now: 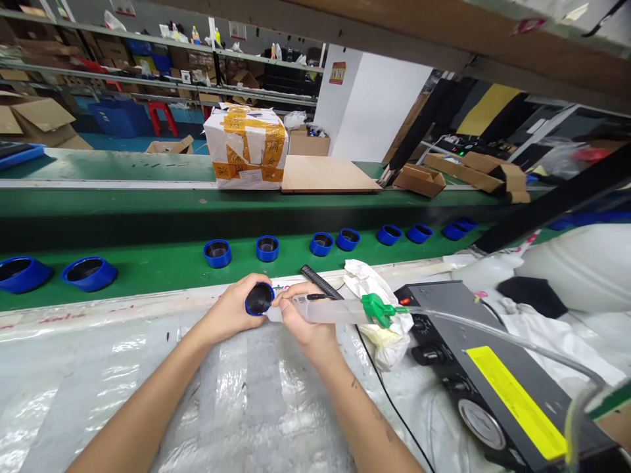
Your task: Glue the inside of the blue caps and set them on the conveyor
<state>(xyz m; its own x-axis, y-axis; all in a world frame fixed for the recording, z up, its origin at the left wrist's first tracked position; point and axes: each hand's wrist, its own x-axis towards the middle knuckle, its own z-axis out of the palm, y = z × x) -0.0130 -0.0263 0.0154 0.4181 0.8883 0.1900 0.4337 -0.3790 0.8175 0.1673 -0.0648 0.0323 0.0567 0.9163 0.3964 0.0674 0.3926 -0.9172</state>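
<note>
One blue cup (259,299) pinched in left grip (229,309); right grip (309,328) clasping syringe (350,312); tape (275,146) lettering blurred.

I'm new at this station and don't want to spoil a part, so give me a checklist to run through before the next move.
1. Left hand gripping one blue cup: ok.
2. Right hand holding the translucent syringe: ok.
3. Green adapter on the syringe's rear end, clear tube running from it: ok; tightness, cannot tell.
4. Syringe tip touching the cup: cannot tell; it is close to the rim, but contact is unclear.
5. Red light lit on the grey control box: ok.
6. Round dial reading: cannot tell, not legible.
</note>
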